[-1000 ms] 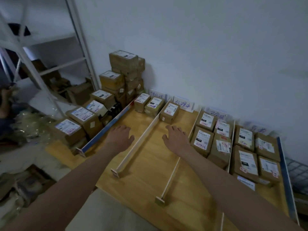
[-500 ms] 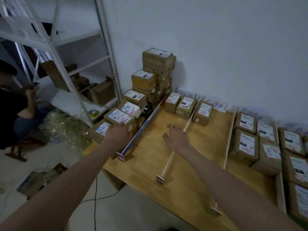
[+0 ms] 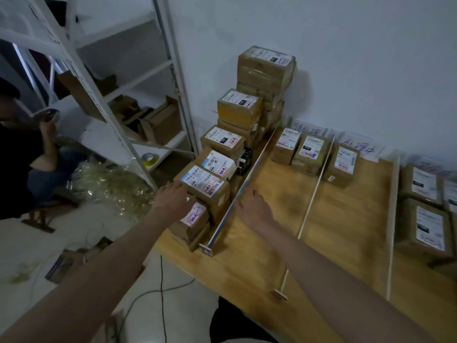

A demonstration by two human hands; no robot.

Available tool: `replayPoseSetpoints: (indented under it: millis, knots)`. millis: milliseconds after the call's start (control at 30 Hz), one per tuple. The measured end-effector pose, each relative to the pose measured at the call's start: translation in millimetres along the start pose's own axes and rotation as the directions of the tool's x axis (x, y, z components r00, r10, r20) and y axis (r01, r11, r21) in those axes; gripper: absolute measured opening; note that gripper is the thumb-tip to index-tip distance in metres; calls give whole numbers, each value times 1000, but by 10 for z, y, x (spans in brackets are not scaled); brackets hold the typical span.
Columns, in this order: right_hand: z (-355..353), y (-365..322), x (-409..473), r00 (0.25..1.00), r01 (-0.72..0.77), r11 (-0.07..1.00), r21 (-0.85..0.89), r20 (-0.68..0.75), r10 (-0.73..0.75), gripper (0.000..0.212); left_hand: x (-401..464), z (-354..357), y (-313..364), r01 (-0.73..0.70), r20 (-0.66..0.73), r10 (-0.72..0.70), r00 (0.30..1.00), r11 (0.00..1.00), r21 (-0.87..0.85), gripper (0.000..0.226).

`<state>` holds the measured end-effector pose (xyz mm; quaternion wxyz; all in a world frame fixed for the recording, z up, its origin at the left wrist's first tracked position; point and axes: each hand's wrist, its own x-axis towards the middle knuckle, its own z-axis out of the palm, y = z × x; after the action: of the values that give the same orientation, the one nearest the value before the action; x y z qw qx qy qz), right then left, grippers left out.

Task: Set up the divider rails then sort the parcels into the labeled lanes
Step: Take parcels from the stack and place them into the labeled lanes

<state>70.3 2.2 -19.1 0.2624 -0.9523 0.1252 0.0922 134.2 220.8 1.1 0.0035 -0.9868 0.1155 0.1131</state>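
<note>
A wooden table is split into lanes by upright divider rails: a blue-edged one at the left, a thin one and another further right. Brown labelled parcels are stacked left of the blue rail. My left hand rests with its fingers on the side of a near parcel there. My right hand lies open just right of the blue rail, holding nothing. Two parcels stand in the first lane, one in the second, and others at the far right.
Handwritten paper labels lean on the wall behind the lanes. A white metal rack with cardboard boxes stands to the left. A seated person is at the far left. Clear plastic wrap and a cable lie on the floor.
The view has swung left. My left hand moved from the first lane across the blue rail onto the stacked parcels. My right hand moved left from the second lane up to the blue rail.
</note>
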Motion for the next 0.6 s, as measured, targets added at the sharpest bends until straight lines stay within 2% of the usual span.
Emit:
replayPoseSetpoints:
  millis: [233,433,600]
  knots:
    - [245,-270,582,993,-93,991,95,80,85,55,715,-77,-268,22,38,-20,999,998,-57,47]
    - [398,-431,799,971,-229,934,273,134,199,58,1072,-78,-383,26,122,-20,992,999,-45,53]
    - [487,-502,843,950,-313,833,457,141,280,45,1305,37,-531,40,221,-6,975,988,-149,59]
